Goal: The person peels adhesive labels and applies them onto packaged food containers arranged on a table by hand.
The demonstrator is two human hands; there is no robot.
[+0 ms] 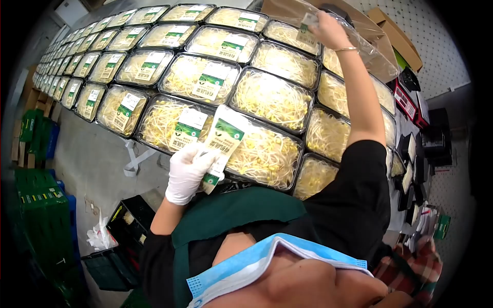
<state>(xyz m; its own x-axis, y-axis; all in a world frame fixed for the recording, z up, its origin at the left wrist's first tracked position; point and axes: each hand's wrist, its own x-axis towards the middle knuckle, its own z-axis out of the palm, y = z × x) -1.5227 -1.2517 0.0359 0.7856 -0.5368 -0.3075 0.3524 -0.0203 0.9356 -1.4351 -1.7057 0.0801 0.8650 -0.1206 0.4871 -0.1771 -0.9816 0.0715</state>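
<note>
Rows of clear-lidded black trays of bean sprouts (272,97) cover the work surface. My left hand (189,172), in a white glove, is closed on a bunch of green and white labels (226,134) at the front edge, beside a labelled tray (172,123). My right hand (330,32) is bare, with a bracelet at the wrist, and reaches to the far side. Its fingers pinch a single label (307,30) over an unlabelled tray in the back row. Trays at the left carry labels; several at the right have none.
An open cardboard box with clear plastic lining (375,38) stands behind the trays at the right. Green crates (43,205) are stacked at the far left, and a black crate (110,267) is on the floor. Another person's plaid sleeve (423,264) shows at lower right.
</note>
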